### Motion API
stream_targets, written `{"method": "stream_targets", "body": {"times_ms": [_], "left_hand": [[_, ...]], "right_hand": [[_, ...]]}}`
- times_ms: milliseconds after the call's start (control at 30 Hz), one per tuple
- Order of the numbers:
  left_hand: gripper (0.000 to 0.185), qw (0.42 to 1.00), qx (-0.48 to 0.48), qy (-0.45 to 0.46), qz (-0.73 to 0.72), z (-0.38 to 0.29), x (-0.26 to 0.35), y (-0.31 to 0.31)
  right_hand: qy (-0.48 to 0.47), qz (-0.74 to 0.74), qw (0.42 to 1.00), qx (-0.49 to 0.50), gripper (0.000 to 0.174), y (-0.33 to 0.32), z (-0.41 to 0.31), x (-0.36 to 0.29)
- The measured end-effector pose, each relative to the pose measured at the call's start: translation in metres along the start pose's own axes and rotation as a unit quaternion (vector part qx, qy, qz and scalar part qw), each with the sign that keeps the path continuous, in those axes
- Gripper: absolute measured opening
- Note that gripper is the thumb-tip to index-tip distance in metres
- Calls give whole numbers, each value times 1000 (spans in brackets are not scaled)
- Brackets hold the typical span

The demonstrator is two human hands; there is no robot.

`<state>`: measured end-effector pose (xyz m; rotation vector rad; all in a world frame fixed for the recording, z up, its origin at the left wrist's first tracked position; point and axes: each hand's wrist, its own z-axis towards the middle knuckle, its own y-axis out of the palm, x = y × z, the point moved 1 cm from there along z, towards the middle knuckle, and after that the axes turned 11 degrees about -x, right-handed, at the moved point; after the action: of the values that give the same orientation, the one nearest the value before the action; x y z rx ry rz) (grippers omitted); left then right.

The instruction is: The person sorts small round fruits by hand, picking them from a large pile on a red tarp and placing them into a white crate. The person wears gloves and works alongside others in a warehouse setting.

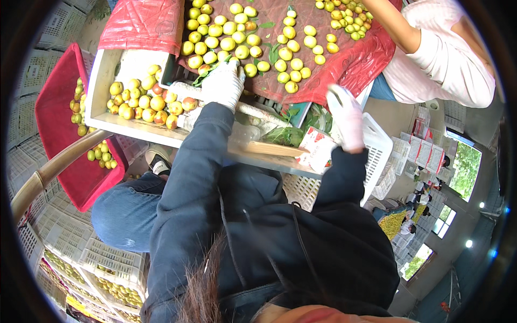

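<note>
My left hand [223, 84], in a white glove, reaches over the near edge of a sorting table covered with a red quilted cloth [266, 82]. Green leaves [208, 74] show beside its fingers, close to yellow-green jujubes [229, 43]. The fingertips are partly hidden, so I cannot tell whether they grip a leaf. My right hand [345, 119], also gloved, hovers at the table's right corner, above loose leaves [284, 136] and a printed carton [317, 147]. Nothing shows in it, but its palm side is hidden. Riper, brown-blotched jujubes [157, 103] lie in a tray section at left.
A red-lined crate [60, 121] with jujubes stands left, behind a bamboo pole [44, 175]. A clear plastic bottle [244, 135] lies along the front ledge. One white crate [375, 149] is at right. Another person's arm [394, 26] reaches over the far right. Stacked crates [80, 242] fill the lower left.
</note>
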<state>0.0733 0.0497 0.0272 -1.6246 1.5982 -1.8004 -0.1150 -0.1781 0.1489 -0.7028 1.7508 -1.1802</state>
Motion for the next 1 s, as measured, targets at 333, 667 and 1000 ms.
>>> {"method": "stream_targets", "body": {"times_ms": [333, 667, 1000], "left_hand": [[26, 999, 28, -13, -5, 1, 0, -1], [24, 999, 33, -10, 4, 3, 5, 1], [20, 999, 31, -21, 7, 0, 8, -8]], "right_hand": [[-52, -169, 938, -297, 78, 109, 66, -35], [-32, -200, 976, 82, 46, 3, 247, 108], [61, -212, 971, -97, 68, 38, 352, 153]]}}
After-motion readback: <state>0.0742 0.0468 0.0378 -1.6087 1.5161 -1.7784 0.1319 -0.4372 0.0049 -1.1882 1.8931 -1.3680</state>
